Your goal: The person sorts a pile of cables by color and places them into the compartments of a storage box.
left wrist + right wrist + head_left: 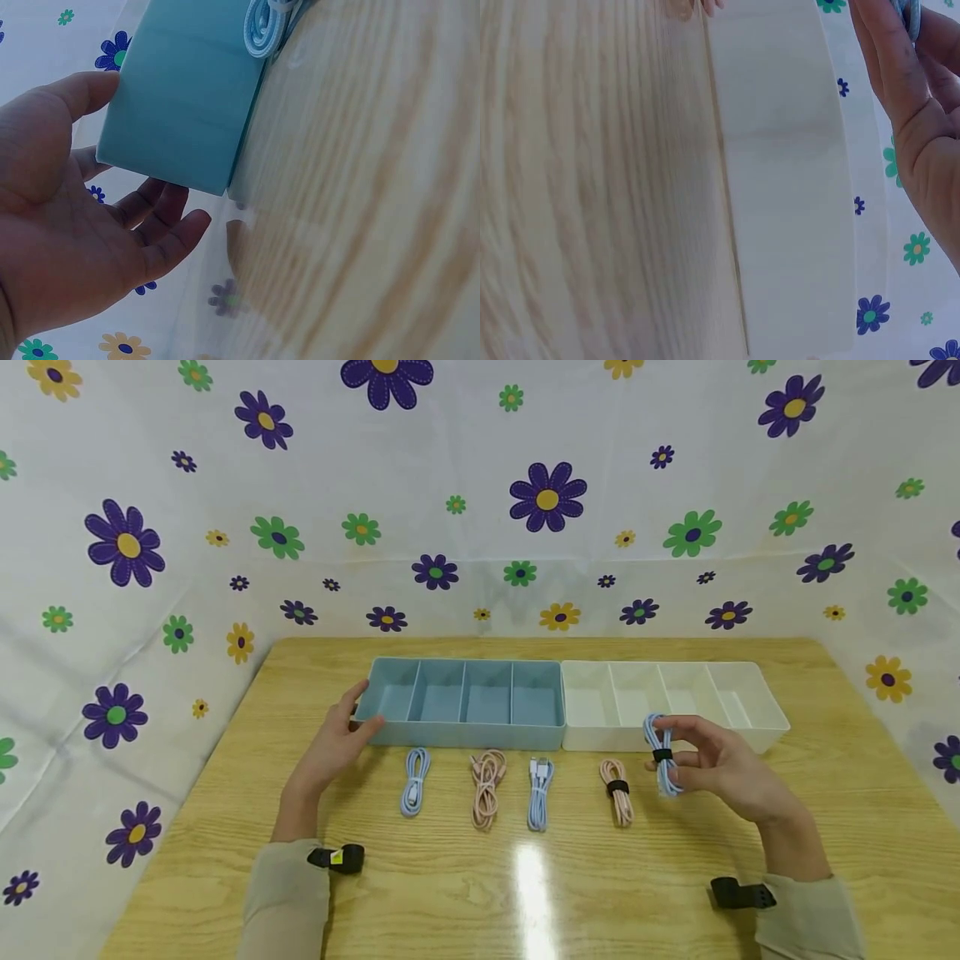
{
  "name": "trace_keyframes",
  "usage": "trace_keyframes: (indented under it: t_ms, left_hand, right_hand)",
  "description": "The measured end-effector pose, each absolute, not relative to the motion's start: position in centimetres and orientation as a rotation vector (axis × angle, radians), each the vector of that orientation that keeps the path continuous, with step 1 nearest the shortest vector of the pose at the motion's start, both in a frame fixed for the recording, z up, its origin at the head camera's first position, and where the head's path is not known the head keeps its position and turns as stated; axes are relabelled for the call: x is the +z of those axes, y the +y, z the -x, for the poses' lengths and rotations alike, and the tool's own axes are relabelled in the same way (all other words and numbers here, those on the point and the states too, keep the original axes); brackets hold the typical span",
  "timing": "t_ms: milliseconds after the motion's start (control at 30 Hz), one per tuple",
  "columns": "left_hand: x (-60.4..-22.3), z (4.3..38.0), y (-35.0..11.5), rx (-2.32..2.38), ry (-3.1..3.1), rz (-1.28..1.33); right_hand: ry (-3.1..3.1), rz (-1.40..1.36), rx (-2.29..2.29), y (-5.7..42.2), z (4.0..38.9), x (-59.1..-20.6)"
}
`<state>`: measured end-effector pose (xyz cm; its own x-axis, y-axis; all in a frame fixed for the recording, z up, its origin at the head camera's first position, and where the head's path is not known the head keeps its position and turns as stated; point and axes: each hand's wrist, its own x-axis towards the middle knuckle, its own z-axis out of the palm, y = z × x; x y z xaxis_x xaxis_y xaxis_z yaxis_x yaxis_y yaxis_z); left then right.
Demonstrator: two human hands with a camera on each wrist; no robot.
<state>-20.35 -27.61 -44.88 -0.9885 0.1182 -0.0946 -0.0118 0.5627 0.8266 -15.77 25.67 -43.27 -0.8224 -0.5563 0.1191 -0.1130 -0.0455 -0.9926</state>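
My right hand (738, 772) pinches a coiled light-blue cable (655, 727) with a black strap, upright before the white divided box (600, 739). In the right wrist view only part of this cable shows between the fingers. My left hand (333, 747) touches the left end of the blue divided box (465, 735), thumb on the front rim and fingers loosely bent by the end wall. On the table in front lie a blue cable (415, 782), a pink cable (486, 789), a blue cable with visible plugs (539, 793) and a pink cable with a black strap (617, 792).
Both boxes stand end to end near the back of the wooden table (420, 902), each with several compartments. A white flowered cloth (480, 460) hangs behind and at both sides. Light glares off the table's front middle.
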Motion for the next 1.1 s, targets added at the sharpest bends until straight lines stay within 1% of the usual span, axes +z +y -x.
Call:
trace_keyframes:
  t_ms: [233,833,1100]
  left_hand:
    - [-44.6,20.2,-27.8,1.399,2.652,-0.080]
    - [-44.7,20.3,-27.8,1.451,2.637,-0.127]
    - [-44.9,20.3,-27.7,1.477,2.624,-0.132]
  right_hand:
    - [2.008,0.729,-1.999,24.4,15.8,-43.2]
    - [1.977,0.608,-2.123,21.8,15.8,-43.4]
    - [2.040,0.510,-2.061,19.9,16.4,-42.8]
